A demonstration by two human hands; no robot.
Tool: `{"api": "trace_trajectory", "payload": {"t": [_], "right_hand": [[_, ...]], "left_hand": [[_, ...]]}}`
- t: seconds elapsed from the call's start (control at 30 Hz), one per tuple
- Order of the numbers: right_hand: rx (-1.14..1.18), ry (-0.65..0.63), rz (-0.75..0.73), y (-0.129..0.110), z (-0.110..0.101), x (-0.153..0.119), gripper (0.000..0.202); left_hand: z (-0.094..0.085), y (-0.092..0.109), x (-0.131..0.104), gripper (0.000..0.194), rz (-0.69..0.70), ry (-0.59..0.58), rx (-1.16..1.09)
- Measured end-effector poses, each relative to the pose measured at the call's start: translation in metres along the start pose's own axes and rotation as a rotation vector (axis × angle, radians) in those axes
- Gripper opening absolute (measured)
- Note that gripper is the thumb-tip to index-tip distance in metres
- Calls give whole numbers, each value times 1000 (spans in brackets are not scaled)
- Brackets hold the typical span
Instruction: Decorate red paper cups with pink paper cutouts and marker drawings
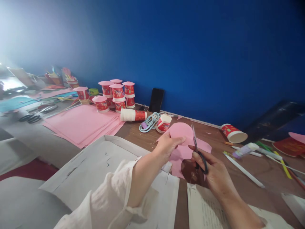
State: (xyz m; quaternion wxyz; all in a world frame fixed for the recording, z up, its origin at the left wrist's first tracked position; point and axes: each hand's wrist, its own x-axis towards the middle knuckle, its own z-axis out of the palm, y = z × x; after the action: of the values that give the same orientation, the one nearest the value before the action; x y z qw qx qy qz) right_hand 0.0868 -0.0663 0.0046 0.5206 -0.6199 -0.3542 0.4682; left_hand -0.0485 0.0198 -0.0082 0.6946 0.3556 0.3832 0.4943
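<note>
My left hand [168,146] pinches a round piece of pink paper [182,131] by its lower left edge, thumb on top. In my right hand [214,171] is a pair of scissors [194,140] with black handles, my fingers through the loops. The blades point up along the right edge of the pink circle. Whether they touch the paper, I cannot tell. Beneath both hands lies a pink sheet [177,156] with a round hole cut in it, the brown table showing through.
Red paper cups [118,92] with pink discs on top stand stacked at the back left, by a pile of pink sheets [78,124]. A phone [156,100] leans on the blue wall. A coiled cable [152,121], a glue stick [245,150] and a booklet [205,206] lie around.
</note>
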Motion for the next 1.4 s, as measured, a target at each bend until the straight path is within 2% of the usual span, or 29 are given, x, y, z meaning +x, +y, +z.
{"api": "trace_trajectory", "payload": {"t": [0.13,0.4,0.6,0.77,0.97,1.13,1.27,1.4], "right_hand": [[-39,-46,12,1,-6,5,67],[-80,-41,-1,2,-5,4,70],[-109,-46,-41,4,-8,6,67],[-54,-54,20,2,-6,4,70],[-24,-39,-7,1,-2,3,69],[-63,-42,26,3,-5,5,74],[-82,-56,-24,4,-8,6,69],[-81,-14,-18,2,-6,5,68]], "left_hand": [[0,0,0,42,7,-6,2],[1,3,-3,40,-3,-48,11],[0,0,1,42,3,-10,34],[0,-2,1,42,1,-23,18],[1,-1,-1,42,-18,-8,15],[1,2,-2,42,-18,-22,12],[1,3,-2,42,-12,-17,20],[1,4,-2,43,-29,-8,24]]}}
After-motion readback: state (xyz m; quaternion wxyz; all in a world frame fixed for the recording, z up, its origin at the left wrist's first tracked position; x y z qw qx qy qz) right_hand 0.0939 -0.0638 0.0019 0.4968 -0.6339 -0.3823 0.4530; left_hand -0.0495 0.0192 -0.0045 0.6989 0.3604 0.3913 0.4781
